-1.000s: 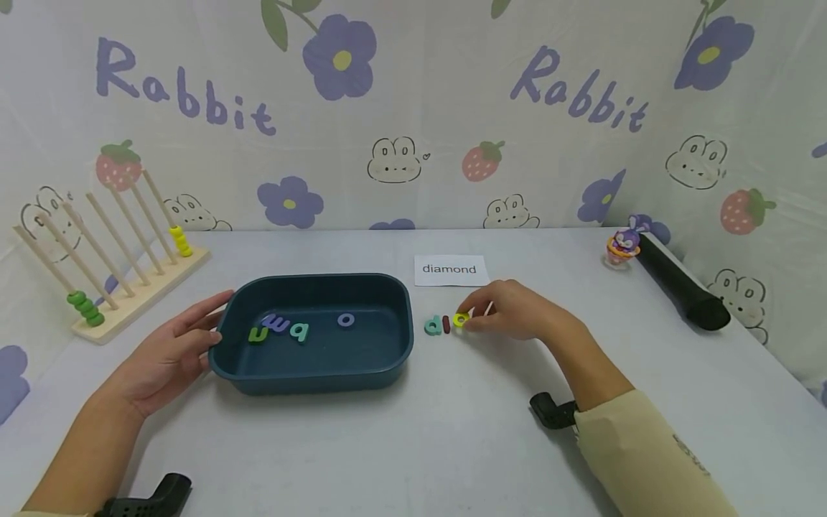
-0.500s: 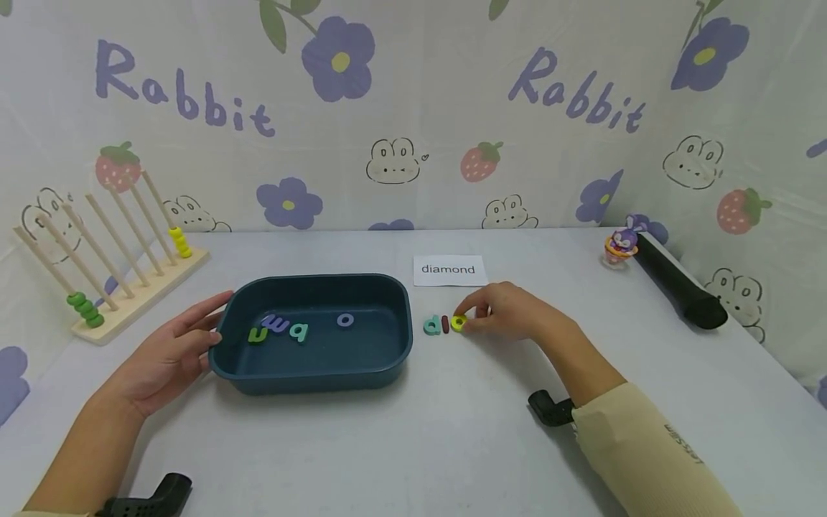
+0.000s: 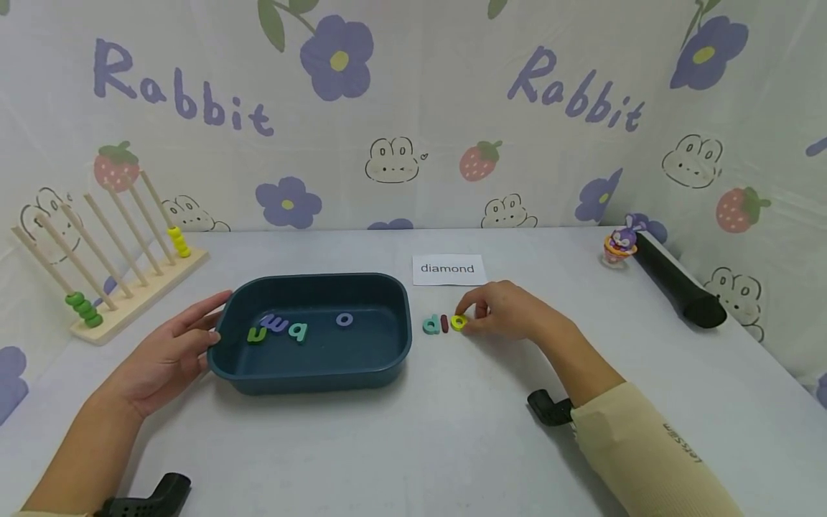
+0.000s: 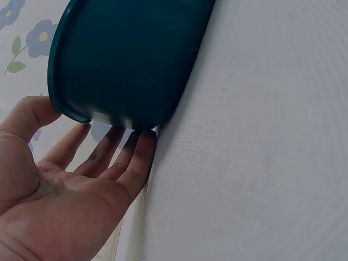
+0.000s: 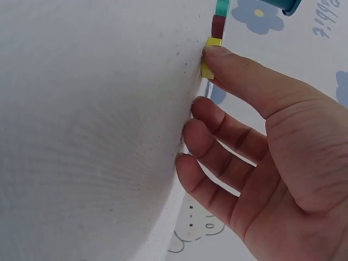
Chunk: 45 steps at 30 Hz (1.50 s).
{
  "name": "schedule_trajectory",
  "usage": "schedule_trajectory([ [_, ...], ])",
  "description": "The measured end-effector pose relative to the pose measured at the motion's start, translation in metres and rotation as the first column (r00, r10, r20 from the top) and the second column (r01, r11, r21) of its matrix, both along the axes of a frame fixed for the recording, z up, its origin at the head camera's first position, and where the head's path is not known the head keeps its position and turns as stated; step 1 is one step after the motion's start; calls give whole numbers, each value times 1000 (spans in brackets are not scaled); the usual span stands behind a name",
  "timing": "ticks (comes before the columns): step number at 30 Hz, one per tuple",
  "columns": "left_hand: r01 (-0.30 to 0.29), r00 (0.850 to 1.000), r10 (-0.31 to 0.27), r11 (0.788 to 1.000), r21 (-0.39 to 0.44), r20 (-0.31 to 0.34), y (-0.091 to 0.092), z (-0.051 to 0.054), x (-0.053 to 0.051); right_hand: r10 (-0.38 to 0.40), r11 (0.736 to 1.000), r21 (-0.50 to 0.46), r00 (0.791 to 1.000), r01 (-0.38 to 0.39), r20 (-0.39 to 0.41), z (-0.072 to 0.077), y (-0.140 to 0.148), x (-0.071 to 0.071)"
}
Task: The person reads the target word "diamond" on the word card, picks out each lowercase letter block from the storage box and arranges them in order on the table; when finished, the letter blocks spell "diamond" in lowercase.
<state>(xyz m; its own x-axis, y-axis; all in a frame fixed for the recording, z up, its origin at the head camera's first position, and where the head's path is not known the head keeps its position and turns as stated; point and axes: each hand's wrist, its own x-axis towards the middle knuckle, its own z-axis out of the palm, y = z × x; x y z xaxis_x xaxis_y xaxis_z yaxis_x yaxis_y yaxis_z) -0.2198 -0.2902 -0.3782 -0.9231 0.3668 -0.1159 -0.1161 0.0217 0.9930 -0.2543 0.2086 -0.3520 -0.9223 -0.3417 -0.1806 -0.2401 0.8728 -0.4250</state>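
"What is being pinched by the right hand (image 3: 507, 312)?"
"A yellow letter (image 3: 455, 326), between thumb and forefinger."
"And the tray (image 3: 310, 383)?"
"Being touched, right of the left hand (image 3: 164, 362), by spread fingers."

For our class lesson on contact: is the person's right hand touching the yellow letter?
Touching: the right wrist view shows the right hand with its thumb against the yellow letter, no gap between them.

Frame left: 1 pale wooden peg rack (image 3: 143, 293). Frame right: 1 purple rabbit figurine (image 3: 622, 244), 1 long black object (image 3: 678, 281).
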Motion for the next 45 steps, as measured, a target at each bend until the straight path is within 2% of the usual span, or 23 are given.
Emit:
schedule_trajectory([
  [17, 4, 1000, -4, 1000, -9, -2, -1, 1, -1, -24, 1000, 13, 1000, 24, -7, -2, -3, -1],
  [22, 4, 1000, -4, 1000, -5, -6, 0, 1, -1, -44, 999, 34, 999, 43, 30, 1, -2, -1],
  [32, -2, 1000, 2, 1000, -5, -8, 1, 1, 0, -30, 999, 37, 998, 27, 63, 11, -1, -1],
  [38, 1, 1000, -1, 1000, 4, -6, 1, 1, 0, -17, 1000, -24, 1000, 17, 2, 21, -1, -2],
  [45, 1, 1000, -1, 1000, 11, -4, 0, -1, 0, -4, 991, -137, 995, -10, -102, 39, -14, -4],
])
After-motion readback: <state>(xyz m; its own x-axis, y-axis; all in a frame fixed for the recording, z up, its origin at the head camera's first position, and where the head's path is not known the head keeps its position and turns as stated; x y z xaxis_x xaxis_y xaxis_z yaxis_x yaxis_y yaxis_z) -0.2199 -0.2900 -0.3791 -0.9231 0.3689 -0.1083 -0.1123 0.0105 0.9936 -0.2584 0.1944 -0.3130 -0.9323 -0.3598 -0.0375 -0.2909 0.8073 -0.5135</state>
